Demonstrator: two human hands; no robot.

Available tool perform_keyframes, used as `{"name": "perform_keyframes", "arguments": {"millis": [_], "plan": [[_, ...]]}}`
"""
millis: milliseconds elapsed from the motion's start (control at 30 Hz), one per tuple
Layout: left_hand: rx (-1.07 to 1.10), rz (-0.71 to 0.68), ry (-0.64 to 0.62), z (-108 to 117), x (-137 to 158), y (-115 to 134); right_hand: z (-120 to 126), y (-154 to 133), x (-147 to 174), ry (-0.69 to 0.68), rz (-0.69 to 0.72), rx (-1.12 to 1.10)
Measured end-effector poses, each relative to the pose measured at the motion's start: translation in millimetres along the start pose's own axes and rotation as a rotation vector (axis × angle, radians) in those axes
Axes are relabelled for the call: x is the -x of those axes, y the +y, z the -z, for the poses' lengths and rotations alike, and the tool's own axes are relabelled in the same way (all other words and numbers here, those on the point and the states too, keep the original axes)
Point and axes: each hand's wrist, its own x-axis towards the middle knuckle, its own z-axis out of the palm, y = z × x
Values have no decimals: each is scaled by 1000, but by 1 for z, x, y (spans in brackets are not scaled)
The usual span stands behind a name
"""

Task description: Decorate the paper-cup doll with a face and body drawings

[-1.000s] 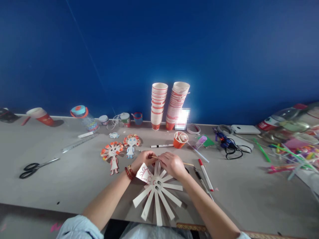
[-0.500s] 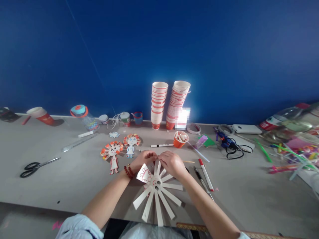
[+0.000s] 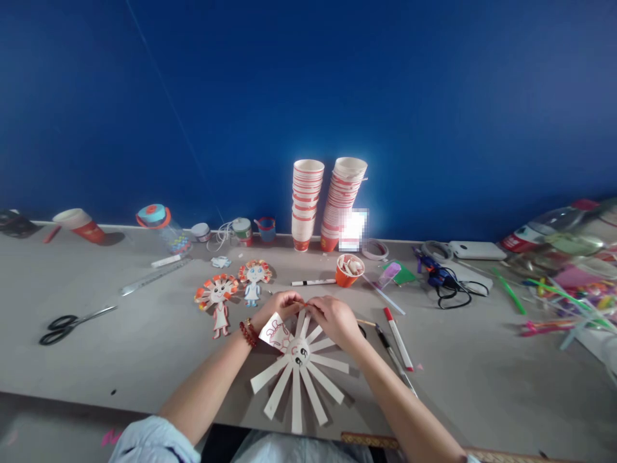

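A cut paper cup [image 3: 299,352] with a drawn face and long white strips fanned out around it hangs between my forearms, its face upward. My left hand [image 3: 279,307] pinches the far tip of one upper strip. Closed fingers of my right hand [image 3: 332,316] grip the same strip end close beside it. Something thin and brownish shows at the fingertips, too small to name. A white paper piece with red drawn lines [image 3: 276,333] sticks out from the cup's upper left. A thin wooden stick [image 3: 367,322] shows just right of my right hand; its other end is hidden.
Two paper dolls [image 3: 220,302] lie left of my hands, with scissors [image 3: 65,326] and a ruler [image 3: 152,276] farther left. Two cup stacks [image 3: 307,206] stand by the blue wall. An orange cup of scraps [image 3: 349,271], a red marker [image 3: 399,339], and a glue gun [image 3: 436,273] lie rightward.
The strip-cut cup has turned a little and shifted slightly left, its lower strips swinging left. Both hands stay at the same strip end, nearly in place.
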Motion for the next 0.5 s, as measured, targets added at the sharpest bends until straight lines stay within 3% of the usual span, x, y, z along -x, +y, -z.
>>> {"name": "perform_keyframes", "arguments": {"millis": [500], "plan": [[-12, 67, 3, 3, -3, -7, -15, -3, 7, 189, 37, 100]]}}
